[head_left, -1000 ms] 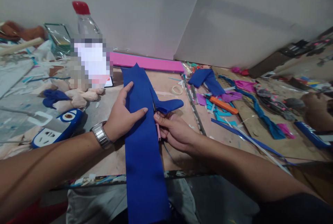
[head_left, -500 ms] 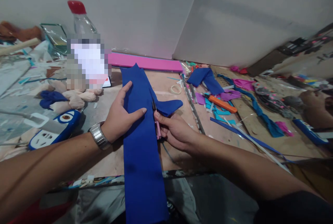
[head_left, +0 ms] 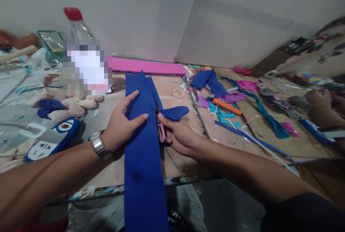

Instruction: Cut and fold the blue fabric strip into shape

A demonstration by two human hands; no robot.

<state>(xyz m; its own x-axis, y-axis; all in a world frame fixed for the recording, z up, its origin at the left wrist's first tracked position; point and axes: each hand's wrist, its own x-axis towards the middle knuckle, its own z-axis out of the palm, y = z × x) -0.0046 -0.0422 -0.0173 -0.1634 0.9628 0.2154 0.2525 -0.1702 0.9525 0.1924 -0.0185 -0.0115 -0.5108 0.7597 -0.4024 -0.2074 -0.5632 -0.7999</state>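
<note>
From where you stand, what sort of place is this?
Probably a craft workshop, judging by the workbench with its coloured scraps, the pink-handled scissors in the right hand at the edge of a blue strip, and what looks like an orange utility knife.

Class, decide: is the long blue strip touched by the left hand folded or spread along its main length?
Spread: below the left hand, the blue strip shows one broad face without a visible fold.
</note>
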